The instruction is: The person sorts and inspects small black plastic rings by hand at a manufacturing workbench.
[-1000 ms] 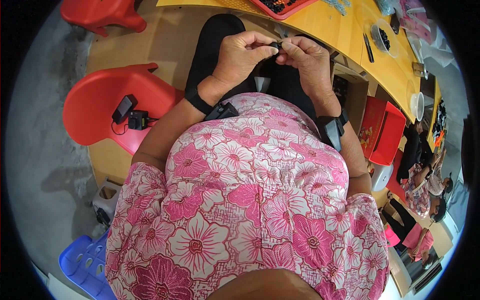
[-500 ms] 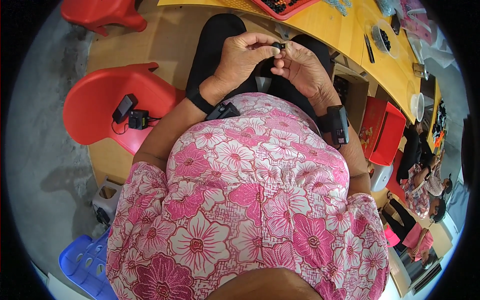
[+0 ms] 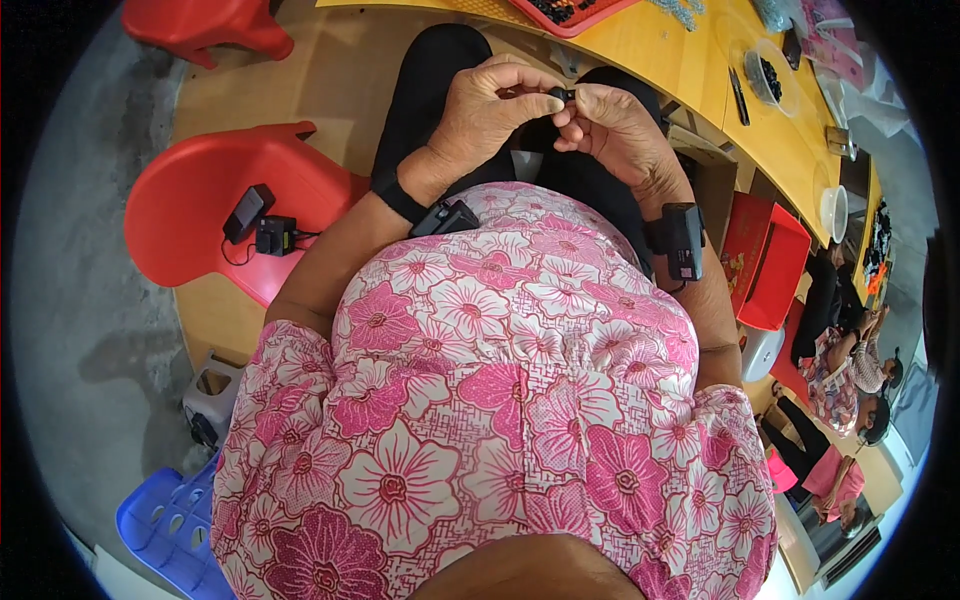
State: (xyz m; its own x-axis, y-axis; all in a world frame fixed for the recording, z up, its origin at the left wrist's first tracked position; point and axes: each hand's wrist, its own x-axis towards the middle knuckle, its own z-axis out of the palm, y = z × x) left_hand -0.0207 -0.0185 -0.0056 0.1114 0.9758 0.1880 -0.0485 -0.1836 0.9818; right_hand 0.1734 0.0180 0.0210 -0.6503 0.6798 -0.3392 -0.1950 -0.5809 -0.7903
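A small black piece sits between my two hands, over my lap and close to the table's near edge. My left hand pinches its left end between thumb and forefinger. From the other side my right hand grips the right end with thumb and fingertips, the other fingers curled below. The piece is too small and too covered by fingers to tell its kind.
A yellow table curves ahead, bearing a red tray, a black pen-like tool and a clear bowl of black pieces. A red chair with black devices stands left, a red box right. Other people sit far right.
Both hands have shifted slightly to the right with the black piece. The piece has turned a little between my fingertips, and my right hand's fingers are curled slightly more.
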